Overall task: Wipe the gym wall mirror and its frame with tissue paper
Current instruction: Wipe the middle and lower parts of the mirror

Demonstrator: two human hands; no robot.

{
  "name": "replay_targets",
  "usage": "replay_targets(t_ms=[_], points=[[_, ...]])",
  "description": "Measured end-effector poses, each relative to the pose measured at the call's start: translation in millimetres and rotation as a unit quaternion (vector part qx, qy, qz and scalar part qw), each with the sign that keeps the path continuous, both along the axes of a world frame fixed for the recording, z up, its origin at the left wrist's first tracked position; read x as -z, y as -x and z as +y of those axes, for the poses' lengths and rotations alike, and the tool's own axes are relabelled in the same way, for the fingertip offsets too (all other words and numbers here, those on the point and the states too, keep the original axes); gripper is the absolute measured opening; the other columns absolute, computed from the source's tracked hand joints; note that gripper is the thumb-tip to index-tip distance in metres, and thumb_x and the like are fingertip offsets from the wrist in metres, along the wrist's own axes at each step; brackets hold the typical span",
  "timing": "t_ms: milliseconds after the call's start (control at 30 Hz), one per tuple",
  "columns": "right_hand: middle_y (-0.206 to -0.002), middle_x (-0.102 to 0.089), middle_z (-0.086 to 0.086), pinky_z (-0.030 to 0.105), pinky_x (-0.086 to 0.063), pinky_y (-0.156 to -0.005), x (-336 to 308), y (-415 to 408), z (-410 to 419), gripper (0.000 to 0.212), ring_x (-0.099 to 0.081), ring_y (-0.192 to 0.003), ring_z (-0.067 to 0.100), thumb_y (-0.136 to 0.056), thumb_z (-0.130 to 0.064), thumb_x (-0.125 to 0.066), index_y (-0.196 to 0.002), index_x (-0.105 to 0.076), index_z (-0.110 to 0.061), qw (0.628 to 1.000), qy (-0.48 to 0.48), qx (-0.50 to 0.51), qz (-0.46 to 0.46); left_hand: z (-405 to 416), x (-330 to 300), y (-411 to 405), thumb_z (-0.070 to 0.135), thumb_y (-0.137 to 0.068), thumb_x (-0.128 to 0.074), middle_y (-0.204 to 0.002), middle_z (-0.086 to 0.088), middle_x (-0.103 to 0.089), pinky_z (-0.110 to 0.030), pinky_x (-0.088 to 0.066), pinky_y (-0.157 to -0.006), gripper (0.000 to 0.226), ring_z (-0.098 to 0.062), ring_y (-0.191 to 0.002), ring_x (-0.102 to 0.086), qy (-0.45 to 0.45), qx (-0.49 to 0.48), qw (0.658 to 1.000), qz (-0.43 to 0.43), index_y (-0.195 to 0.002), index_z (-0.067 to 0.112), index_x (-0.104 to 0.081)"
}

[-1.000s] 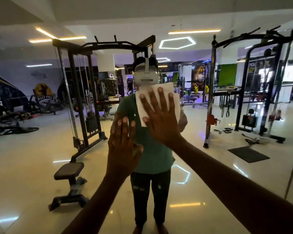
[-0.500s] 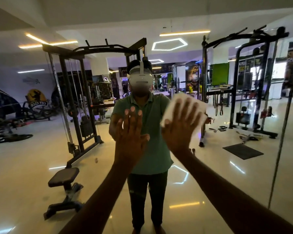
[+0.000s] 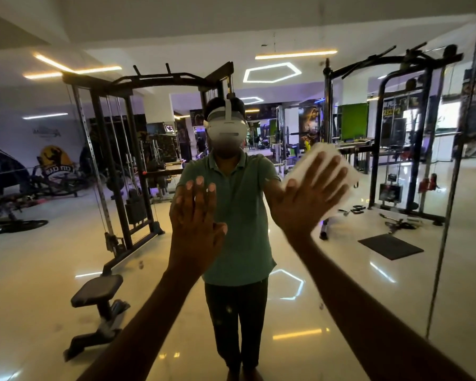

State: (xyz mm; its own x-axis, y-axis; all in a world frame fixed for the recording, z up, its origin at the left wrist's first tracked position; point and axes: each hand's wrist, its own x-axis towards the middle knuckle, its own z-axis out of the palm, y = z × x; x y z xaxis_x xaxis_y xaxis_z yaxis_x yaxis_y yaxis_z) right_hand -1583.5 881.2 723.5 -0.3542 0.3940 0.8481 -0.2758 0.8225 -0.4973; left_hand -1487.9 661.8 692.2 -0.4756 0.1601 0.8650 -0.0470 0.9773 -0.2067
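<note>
Right of centre in the frame, the right hand presses the tissue paper flat against the mirror.
Its fingers are straight and spread, slanting toward the upper right, and the white folded tissue sits beneath and just beyond them, long axis along the same slant. The left hand, flat and holding nothing, rests against the glass at centre, apart from the tissue. A thin dark vertical strip, perhaps a seam or the frame, runs farther right, nearer the right hand.

Mirrored wall logo lettering; not legible
</note>
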Motion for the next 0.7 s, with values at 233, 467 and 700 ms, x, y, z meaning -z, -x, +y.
replay_targets(t_ms=[233, 467, 700], points=[[-0.175, -0.004, 0.013, 0.063, -0.002, -0.128, -16, 6, 28, 0.07, 0.001, -0.161, 0.038, -0.108, -0.049, -0.038, -0.168, -0.013, -0.024, 0.877, -0.456, -0.108, 0.107, -8, -2, -4, 0.051, -0.09, -0.062, -0.171, -0.022, -0.005, -0.059, -0.011, -0.127, 0.097, -0.041, -0.158, -0.005, 0.004, 0.034, 0.999, -0.006, -0.163, 0.005, -0.018], [-0.173, -0.007, 0.021, 0.066, -0.007, -0.126, -28, -10, -23, 0.077, -0.005, -0.159, 0.046, -0.106, -0.05, -0.04, -0.168, -0.013, -0.014, 1.0, -0.017, -0.017, 0.006, -6, -2, -3, 0.044, -0.088, -0.064, -0.171, -0.022, -0.006, -0.063, -0.023, -0.122, 0.097, -0.041, -0.158, -0.004, 0.015, 0.039, 0.999, 0.01, -0.163, 0.005, -0.017], [-0.175, -0.003, 0.016, 0.066, -0.003, -0.127, -28, 5, 36, 0.071, 0.001, -0.16, 0.042, -0.107, -0.053, -0.031, -0.168, -0.013, -0.02, 0.886, -0.446, -0.086, 0.087, -12, 0, 0, 0.053, -0.088, -0.061, -0.171, -0.021, -0.008, -0.063, -0.022, -0.123, 0.098, -0.04, -0.158, -0.006, 0.015, 0.038, 0.999, -0.008, -0.163, 0.005, -0.019]])
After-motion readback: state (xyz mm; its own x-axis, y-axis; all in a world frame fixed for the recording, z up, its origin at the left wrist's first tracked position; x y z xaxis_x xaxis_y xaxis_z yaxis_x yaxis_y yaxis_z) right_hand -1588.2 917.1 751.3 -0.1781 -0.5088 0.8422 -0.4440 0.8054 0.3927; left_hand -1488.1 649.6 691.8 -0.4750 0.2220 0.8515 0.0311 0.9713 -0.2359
